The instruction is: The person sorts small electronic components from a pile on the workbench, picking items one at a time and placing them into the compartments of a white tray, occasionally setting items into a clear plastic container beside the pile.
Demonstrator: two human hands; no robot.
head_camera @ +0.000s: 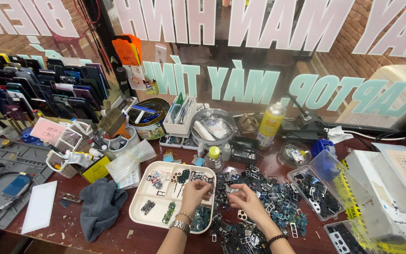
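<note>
Cream plastic, moulded into a shallow divided sorting tray (142, 197), sits under the person's left hand (194, 190). That hand's fingertips (207, 187) pinch narrowly over the tray's right compartment; whether a part sits between them cannot be told. The right hand (246, 200) hovers just beside, fingers curled close together above a loose heap of small dark metal phone frames and camera brackets (264, 197). Whether it grips one piece is unclear.

The heap spreads to the right of and beneath both sets of fingers on the red-brown wooden bench (118, 237). These parts look thin, light and stiff, with sharp stamped edges, and probably bend if squeezed flat. A pinch on the outer rim suits them best.

Left of the fingers lies a crumpled grey cloth (100, 207). Beyond them stands a clear bottle with a yellow cap (213, 160).
</note>
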